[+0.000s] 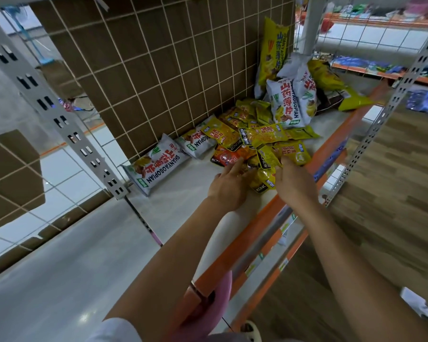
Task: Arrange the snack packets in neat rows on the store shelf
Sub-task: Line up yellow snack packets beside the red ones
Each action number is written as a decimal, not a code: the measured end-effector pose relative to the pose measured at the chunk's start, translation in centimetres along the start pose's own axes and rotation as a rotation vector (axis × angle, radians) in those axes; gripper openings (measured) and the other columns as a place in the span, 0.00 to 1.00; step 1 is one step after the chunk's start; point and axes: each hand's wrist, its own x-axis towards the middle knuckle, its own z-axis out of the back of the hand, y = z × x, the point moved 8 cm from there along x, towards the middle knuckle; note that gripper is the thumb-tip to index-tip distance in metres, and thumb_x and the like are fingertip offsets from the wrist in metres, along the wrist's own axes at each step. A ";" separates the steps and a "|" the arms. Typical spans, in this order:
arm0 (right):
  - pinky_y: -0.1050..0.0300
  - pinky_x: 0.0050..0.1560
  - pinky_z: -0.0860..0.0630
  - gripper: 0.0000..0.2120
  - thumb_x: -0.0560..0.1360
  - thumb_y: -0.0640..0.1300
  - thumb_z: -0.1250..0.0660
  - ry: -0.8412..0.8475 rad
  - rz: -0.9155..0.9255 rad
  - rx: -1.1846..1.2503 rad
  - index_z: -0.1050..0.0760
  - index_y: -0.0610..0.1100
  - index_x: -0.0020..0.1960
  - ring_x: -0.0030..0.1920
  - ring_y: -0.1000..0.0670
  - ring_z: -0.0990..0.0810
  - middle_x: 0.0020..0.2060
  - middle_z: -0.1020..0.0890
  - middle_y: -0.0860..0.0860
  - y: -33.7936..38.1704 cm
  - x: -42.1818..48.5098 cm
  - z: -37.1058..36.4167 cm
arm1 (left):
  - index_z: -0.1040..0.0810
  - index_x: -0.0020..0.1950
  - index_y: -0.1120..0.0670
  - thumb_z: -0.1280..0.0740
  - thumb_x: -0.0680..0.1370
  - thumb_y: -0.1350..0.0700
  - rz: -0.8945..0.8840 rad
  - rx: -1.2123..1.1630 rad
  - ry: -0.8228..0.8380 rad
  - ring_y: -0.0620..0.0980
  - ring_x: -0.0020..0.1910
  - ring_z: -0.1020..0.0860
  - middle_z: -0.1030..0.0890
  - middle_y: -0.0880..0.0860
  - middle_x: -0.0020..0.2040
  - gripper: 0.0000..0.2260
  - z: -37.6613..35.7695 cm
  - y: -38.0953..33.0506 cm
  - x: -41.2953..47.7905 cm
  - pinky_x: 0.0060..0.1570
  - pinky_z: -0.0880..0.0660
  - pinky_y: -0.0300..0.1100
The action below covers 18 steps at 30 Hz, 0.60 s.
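Where packets (257,137) litter white shelf (183,208), left grip (229,186) apart, right grip (295,183) unclear, wood floor (386,193)

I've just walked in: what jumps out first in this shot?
A messy heap of small yellow and orange packets lies mid-shelf, with a person's bare arms reaching in to it from below. Behind it, upright white bags lean in the back right corner. Two flat white bags lie along the foot of the wire grid at left.

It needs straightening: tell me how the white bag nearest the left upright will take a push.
The white bag looks puffed, so probably light and squashy. Its glossy film on the smooth shelf likely slides easily.
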 end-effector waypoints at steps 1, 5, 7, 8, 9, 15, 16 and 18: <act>0.53 0.38 0.38 0.15 0.82 0.42 0.47 -0.007 -0.014 0.045 0.34 0.37 0.66 0.49 0.36 0.23 0.47 0.20 0.37 0.0 -0.4 0.2 | 0.41 0.75 0.43 0.44 0.81 0.49 0.008 0.020 0.009 0.56 0.73 0.42 0.48 0.52 0.78 0.22 -0.1 0.2 0.0 0.63 0.35 0.54; 0.53 0.36 0.39 0.12 0.80 0.40 0.44 -0.045 -0.018 0.163 0.32 0.34 0.60 0.45 0.35 0.23 0.41 0.22 0.38 0.2 -1.6 0.3 | 0.27 0.66 0.42 0.43 0.81 0.48 0.007 0.165 -0.168 0.55 0.64 0.32 0.28 0.49 0.66 0.14 1.4 0.4 -0.2 0.52 0.33 0.48; 0.51 0.36 0.37 0.10 0.79 0.39 0.42 -0.065 -0.025 0.220 0.30 0.35 0.57 0.44 0.35 0.23 0.41 0.22 0.37 0.3 -1.9 0.2 | 0.23 0.61 0.46 0.41 0.81 0.52 -0.025 0.130 -0.238 0.56 0.62 0.31 0.25 0.49 0.63 0.12 1.4 0.4 -0.4 0.50 0.32 0.47; 0.51 0.37 0.36 0.10 0.79 0.40 0.42 -0.070 -0.037 0.238 0.30 0.35 0.57 0.44 0.35 0.23 0.41 0.22 0.37 0.3 -2.1 0.2 | 0.23 0.62 0.47 0.40 0.80 0.52 -0.039 0.080 -0.241 0.57 0.62 0.30 0.25 0.49 0.64 0.12 1.2 0.4 -0.5 0.50 0.32 0.48; 0.52 0.38 0.35 0.12 0.79 0.40 0.42 -0.072 -0.050 0.249 0.30 0.35 0.60 0.45 0.36 0.22 0.43 0.21 0.37 0.3 -2.3 0.1 | 0.23 0.62 0.48 0.39 0.80 0.53 -0.055 0.034 -0.243 0.58 0.62 0.30 0.25 0.50 0.65 0.12 1.1 0.5 -0.6 0.50 0.31 0.49; 0.50 0.42 0.32 0.15 0.79 0.40 0.41 -0.081 -0.071 0.293 0.31 0.37 0.64 0.52 0.36 0.22 0.51 0.21 0.37 0.6 -3.0 0.0 | 0.18 0.55 0.49 0.29 0.71 0.51 -0.217 -0.036 -0.320 0.58 0.52 0.24 0.19 0.50 0.56 0.13 1.9 -0.5 -1.2 0.46 0.26 0.48; 0.51 0.42 0.33 0.15 0.79 0.40 0.40 -0.086 -0.079 0.299 0.31 0.37 0.64 0.51 0.36 0.22 0.51 0.21 0.37 0.5 -3.1 -0.1 | 0.17 0.54 0.49 0.29 0.71 0.52 -0.236 -0.061 -0.326 0.57 0.51 0.24 0.19 0.50 0.55 0.12 1.9 -0.8 -1.2 0.46 0.26 0.47; 0.53 0.41 0.34 0.15 0.78 0.40 0.40 -0.092 -0.105 0.314 0.30 0.38 0.63 0.49 0.37 0.22 0.50 0.20 0.38 0.0 -3.1 -0.3 | 0.16 0.50 0.50 0.35 0.72 0.52 -0.265 -0.101 -0.335 0.57 0.47 0.23 0.18 0.49 0.51 0.11 1.9 -1.5 -1.2 0.44 0.25 0.46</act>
